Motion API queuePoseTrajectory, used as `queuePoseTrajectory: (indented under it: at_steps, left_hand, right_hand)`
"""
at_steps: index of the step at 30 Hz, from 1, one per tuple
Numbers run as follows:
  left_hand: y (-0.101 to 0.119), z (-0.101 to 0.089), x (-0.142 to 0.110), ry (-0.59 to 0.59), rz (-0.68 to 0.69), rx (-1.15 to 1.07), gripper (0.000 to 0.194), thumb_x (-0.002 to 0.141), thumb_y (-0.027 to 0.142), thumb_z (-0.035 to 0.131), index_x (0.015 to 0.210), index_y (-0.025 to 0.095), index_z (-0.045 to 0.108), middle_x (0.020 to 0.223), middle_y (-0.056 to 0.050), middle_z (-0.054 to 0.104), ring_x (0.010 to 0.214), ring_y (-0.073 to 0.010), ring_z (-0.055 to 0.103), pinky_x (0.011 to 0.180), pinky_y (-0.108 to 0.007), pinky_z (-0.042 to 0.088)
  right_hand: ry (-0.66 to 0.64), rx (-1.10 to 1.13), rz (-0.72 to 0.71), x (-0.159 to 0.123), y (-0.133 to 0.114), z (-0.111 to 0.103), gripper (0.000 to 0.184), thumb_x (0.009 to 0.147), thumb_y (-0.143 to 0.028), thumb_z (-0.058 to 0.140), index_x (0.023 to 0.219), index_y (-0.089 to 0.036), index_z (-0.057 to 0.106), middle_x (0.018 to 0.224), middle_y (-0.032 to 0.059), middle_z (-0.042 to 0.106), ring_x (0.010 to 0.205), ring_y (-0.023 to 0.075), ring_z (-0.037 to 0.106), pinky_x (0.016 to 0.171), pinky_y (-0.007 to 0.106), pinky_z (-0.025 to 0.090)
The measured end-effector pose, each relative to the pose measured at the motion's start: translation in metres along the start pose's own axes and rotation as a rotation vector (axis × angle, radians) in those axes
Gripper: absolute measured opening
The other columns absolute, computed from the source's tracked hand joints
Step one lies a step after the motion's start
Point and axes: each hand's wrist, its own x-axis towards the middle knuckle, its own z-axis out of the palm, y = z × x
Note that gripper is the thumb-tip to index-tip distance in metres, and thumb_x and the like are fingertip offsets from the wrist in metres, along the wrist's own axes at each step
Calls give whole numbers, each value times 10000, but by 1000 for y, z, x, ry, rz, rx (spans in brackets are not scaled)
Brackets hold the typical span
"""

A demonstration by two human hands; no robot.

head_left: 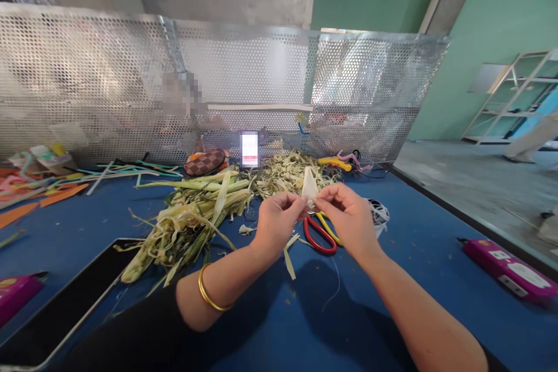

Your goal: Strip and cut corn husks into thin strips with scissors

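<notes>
Both my hands pinch a small pale piece of corn husk (310, 183), which tapers to a point at its top. My left hand (279, 218) closes on its lower left side, thumb against the fingers. From the right, my right hand (349, 218) holds the lower edge in a like pinch. Just under the hands lie scissors (320, 236) with one red and one yellow handle loop; their blades are hidden. A husk strip (289, 261) rests below my left hand. Left of it spreads a heap of husks (187, 221), and behind my hands a pile of dry scraps (283, 171).
On the blue table (270, 325) a black tray-like object (74, 296) lies at left. A magenta box (508, 264) sits at right, a roll of white cord (378, 214) nearer. A lit phone (250, 149) stands before the perforated metal screen (253, 64). Coloured strips (117, 171) lie back left.
</notes>
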Motion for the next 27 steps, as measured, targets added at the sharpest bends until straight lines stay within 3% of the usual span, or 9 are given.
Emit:
queuePoseTrajectory:
  at_steps: [5,13,18,27]
  left_hand:
    - [5,1,-1,3,-90,-63,112,740,224,650,674,144,608,597,-2,649,511,-85,578,554,-209,491]
    - [15,-3,-1,-48,-259,-203,61,725,169,644,709,125,604,595,-23,641,503,-88,579,556,-218,492]
    - [15,-6,1,-93,-244,-146,155,671,259,714,691,130,631,602,-19,623,552,-106,584,533,-223,473]
    - [8,-5,1,-31,-132,-76,174,650,309,739,631,152,667,581,-16,641,531,-91,557,552,-211,466]
  right_hand:
    - [-39,-133,-184,0,-1,-2,89,804,-244,576,746,-217,639,751,8,675,694,160,609,671,293,487]
    - [-62,-226,-259,2,1,-4,116,822,-271,579,786,-246,686,809,11,708,756,178,643,728,320,500]
    - [-86,-214,-222,1,4,-4,125,831,-274,564,813,-246,684,849,15,710,812,190,647,753,325,488]
    - [-32,-202,-93,1,7,0,126,815,-310,578,759,-215,638,797,32,699,762,196,627,725,330,474]
